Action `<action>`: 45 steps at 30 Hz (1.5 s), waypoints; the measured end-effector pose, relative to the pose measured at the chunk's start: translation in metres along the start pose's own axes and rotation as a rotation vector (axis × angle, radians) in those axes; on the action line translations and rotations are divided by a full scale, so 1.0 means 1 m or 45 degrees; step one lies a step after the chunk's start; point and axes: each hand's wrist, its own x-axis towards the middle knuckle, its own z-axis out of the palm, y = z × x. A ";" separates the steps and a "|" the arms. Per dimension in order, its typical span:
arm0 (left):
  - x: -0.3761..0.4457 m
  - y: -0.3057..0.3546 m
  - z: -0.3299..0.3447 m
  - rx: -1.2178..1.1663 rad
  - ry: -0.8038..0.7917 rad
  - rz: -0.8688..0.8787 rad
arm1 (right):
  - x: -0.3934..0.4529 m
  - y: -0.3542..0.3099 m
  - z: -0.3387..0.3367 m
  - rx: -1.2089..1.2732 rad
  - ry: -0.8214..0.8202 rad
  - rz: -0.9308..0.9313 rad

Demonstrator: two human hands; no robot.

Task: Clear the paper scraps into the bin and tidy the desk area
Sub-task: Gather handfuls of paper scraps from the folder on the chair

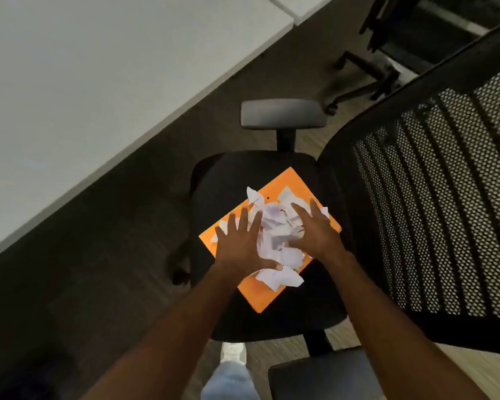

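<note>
A heap of white torn paper scraps (274,232) lies on an orange sheet (260,298) that rests flat on the black seat of an office chair (223,180). My left hand (240,243) presses on the left side of the heap, fingers spread. On the heap's right side lies my right hand (315,229), also with its fingers spread and touching the scraps. A few scraps stick out past the hands at the far and near ends. No bin is in view.
A white desk (84,82) runs along the upper left. The chair's mesh backrest (445,183) stands at the right, one grey armrest (283,114) beyond the seat, another (324,373) at the near edge. A second chair's base (367,79) is at the top right. My shoe (233,352) is below the seat.
</note>
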 end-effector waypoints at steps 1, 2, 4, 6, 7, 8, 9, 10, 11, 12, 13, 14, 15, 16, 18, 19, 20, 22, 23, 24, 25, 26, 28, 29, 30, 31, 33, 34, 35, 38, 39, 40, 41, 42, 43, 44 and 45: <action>0.002 0.001 0.005 0.033 -0.066 -0.037 | 0.006 0.001 0.006 -0.019 -0.081 0.009; 0.005 0.002 0.010 0.068 -0.082 -0.071 | 0.010 0.001 0.011 -0.056 -0.129 0.005; 0.010 -0.003 0.024 0.138 -0.108 -0.132 | 0.017 0.001 0.028 -0.131 -0.188 -0.032; 0.016 -0.005 0.032 0.164 -0.133 -0.179 | 0.022 -0.002 0.047 -0.167 -0.162 -0.077; 0.018 -0.007 0.035 0.182 -0.124 -0.190 | 0.023 -0.003 0.053 -0.156 -0.141 -0.075; 0.021 -0.008 0.039 0.215 -0.097 -0.188 | 0.024 -0.004 0.059 -0.127 -0.116 -0.052; 0.023 -0.010 0.041 0.242 -0.067 -0.179 | 0.025 -0.005 0.063 -0.099 -0.079 -0.031; 0.025 -0.011 0.044 0.256 -0.036 -0.167 | 0.026 -0.006 0.068 -0.085 -0.037 -0.027; 0.026 -0.013 0.046 0.263 -0.006 -0.154 | 0.026 -0.007 0.071 -0.082 0.014 -0.031; 0.027 -0.014 0.046 0.259 0.023 -0.139 | 0.026 -0.008 0.074 -0.088 0.053 -0.038; 0.029 -0.014 0.046 0.246 0.041 -0.130 | 0.027 -0.008 0.076 -0.097 0.076 -0.036; 0.031 -0.014 0.046 0.231 0.051 -0.127 | 0.028 -0.009 0.078 -0.105 0.098 -0.034; 0.032 -0.014 0.045 0.217 0.057 -0.126 | 0.029 -0.009 0.080 -0.100 0.127 -0.032; 0.035 -0.013 0.043 0.193 0.067 -0.130 | 0.030 -0.010 0.081 -0.079 0.162 -0.031; 0.041 -0.011 0.040 0.141 0.074 -0.135 | 0.032 -0.010 0.082 -0.009 0.229 -0.057; 0.044 -0.009 0.038 0.104 0.079 -0.139 | 0.033 -0.009 0.082 0.029 0.260 -0.073; 0.047 -0.009 0.036 0.056 0.085 -0.147 | 0.034 -0.007 0.082 0.078 0.285 -0.077; 0.051 -0.010 0.033 -0.058 0.094 -0.158 | 0.036 -0.004 0.081 0.222 0.347 -0.021; 0.052 -0.011 0.031 -0.122 0.098 -0.159 | 0.037 -0.002 0.079 0.294 0.370 0.023; 0.052 -0.014 0.029 -0.185 0.094 -0.159 | 0.038 0.000 0.076 0.349 0.387 0.053; 0.052 -0.018 0.028 -0.244 0.091 -0.161 | 0.039 0.002 0.073 0.380 0.404 0.060; 0.052 -0.022 0.027 -0.312 0.087 -0.165 | 0.039 0.004 0.070 0.409 0.417 0.059; 0.049 -0.030 0.024 -0.484 0.085 -0.201 | 0.038 0.005 0.063 0.494 0.441 0.048; 0.048 -0.035 0.023 -0.579 0.076 -0.230 | 0.036 0.005 0.059 0.539 0.455 0.034; 0.047 -0.039 0.022 -0.680 0.070 -0.249 | 0.034 0.006 0.055 0.585 0.471 0.021; 0.046 -0.042 0.020 -0.778 0.063 -0.254 | 0.032 0.008 0.052 0.633 0.486 0.014; 0.044 -0.050 0.015 -0.935 0.036 -0.268 | 0.028 0.011 0.047 0.734 0.520 0.024; 0.043 -0.054 0.013 -0.993 0.020 -0.282 | 0.026 0.012 0.044 0.782 0.533 0.041; 0.041 -0.058 0.012 -1.048 0.000 -0.299 | 0.023 0.013 0.042 0.833 0.543 0.060; 0.033 -0.067 0.014 -1.213 -0.035 -0.349 | 0.014 0.016 0.036 0.969 0.561 0.110; 0.029 -0.070 0.016 -1.254 -0.033 -0.369 | 0.010 0.017 0.034 1.022 0.566 0.131; 0.024 -0.072 0.017 -1.289 -0.029 -0.385 | 0.006 0.018 0.032 1.074 0.573 0.147; 0.019 -0.075 0.018 -1.317 -0.025 -0.398 | 0.002 0.018 0.030 1.127 0.580 0.162; 0.014 -0.076 0.019 -1.344 -0.021 -0.398 | -0.001 0.019 0.027 1.170 0.589 0.182; 0.011 -0.077 0.020 -1.369 -0.013 -0.392 | -0.004 0.019 0.024 1.219 0.600 0.202; 0.006 -0.078 0.020 -1.395 -0.003 -0.393 | -0.008 0.018 0.021 1.276 0.611 0.224; 0.003 -0.078 0.019 -1.426 0.007 -0.407 | -0.011 0.017 0.018 1.339 0.623 0.249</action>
